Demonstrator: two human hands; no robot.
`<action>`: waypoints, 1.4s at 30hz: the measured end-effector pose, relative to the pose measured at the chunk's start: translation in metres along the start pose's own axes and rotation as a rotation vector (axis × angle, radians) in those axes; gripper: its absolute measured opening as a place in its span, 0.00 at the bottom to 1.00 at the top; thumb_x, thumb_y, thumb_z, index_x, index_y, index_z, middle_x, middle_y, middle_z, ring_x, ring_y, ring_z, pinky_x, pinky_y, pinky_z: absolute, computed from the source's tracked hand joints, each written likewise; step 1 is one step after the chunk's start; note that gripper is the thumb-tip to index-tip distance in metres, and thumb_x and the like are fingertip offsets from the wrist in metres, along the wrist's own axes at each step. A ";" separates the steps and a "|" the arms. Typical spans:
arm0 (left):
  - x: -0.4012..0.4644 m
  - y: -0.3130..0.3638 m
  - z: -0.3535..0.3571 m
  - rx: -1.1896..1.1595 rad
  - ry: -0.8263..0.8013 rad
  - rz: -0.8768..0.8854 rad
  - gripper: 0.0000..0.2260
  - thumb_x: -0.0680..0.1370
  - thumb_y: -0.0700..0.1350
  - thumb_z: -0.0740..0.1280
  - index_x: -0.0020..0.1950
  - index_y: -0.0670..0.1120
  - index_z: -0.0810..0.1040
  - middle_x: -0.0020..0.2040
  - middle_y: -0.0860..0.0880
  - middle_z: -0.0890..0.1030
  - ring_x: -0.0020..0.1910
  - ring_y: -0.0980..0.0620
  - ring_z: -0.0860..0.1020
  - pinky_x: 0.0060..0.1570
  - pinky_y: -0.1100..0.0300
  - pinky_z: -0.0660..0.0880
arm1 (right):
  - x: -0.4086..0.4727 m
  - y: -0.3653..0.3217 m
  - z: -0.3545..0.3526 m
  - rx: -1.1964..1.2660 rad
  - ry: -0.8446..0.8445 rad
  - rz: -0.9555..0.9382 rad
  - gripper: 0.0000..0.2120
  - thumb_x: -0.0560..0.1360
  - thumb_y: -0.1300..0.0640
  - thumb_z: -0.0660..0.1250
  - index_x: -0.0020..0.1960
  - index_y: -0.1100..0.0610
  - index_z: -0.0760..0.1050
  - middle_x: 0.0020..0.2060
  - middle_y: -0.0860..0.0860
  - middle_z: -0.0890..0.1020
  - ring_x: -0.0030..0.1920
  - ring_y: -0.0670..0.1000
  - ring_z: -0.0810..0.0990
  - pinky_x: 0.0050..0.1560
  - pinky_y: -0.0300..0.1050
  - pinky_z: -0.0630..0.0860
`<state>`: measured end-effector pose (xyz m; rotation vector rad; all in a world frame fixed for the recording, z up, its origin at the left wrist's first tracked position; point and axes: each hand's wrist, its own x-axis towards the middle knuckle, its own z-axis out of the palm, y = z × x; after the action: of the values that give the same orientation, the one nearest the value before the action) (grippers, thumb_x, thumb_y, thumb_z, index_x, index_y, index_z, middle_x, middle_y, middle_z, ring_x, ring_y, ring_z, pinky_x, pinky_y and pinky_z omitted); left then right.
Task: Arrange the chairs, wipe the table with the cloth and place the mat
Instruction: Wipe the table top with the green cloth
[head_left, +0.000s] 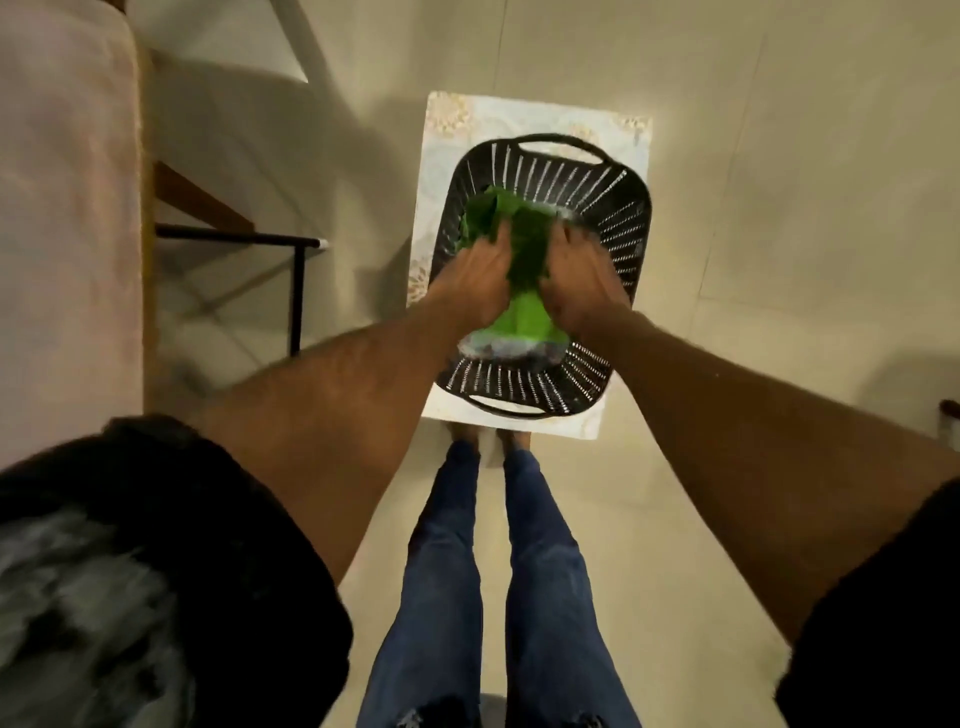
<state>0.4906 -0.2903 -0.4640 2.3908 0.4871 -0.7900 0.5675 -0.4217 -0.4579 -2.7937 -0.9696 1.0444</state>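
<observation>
Bent over the black slatted basket on the floor, both hands, left and right, are closed on the green cloth inside it, which looks soft, light, and easiest gathered by its bunched middle.

One head-worn wide-angle view looks steeply down, close above a basket on the floor

Centre: slatted black plastic basket, slight sheen; green cloth, soft, matt. Left: black metal chair frame, brown wood rail. Floor smooth, matt.
</observation>
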 end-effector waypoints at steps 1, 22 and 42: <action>0.009 -0.001 0.005 -0.020 0.007 -0.033 0.40 0.84 0.35 0.66 0.88 0.41 0.45 0.73 0.32 0.72 0.67 0.27 0.78 0.65 0.38 0.75 | 0.009 0.003 0.006 -0.015 0.006 0.023 0.34 0.81 0.64 0.69 0.82 0.67 0.58 0.76 0.66 0.68 0.75 0.65 0.69 0.78 0.57 0.66; -0.114 0.040 -0.085 -0.620 -0.044 -0.162 0.32 0.73 0.27 0.71 0.77 0.40 0.72 0.66 0.38 0.81 0.68 0.37 0.79 0.60 0.57 0.76 | -0.130 -0.057 -0.131 0.358 0.064 -0.056 0.10 0.76 0.62 0.69 0.55 0.53 0.84 0.54 0.52 0.83 0.53 0.54 0.83 0.45 0.36 0.72; -0.321 0.047 -0.228 -1.615 -0.045 0.188 0.26 0.76 0.51 0.80 0.71 0.42 0.83 0.70 0.35 0.82 0.67 0.39 0.84 0.62 0.48 0.82 | -0.277 -0.144 -0.332 1.080 0.011 -0.355 0.27 0.74 0.80 0.58 0.64 0.64 0.84 0.55 0.61 0.89 0.52 0.53 0.88 0.53 0.45 0.82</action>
<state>0.3671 -0.2369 -0.0911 0.8751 0.5382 -0.1377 0.5237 -0.3914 -0.0054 -1.6791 -0.5768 1.0416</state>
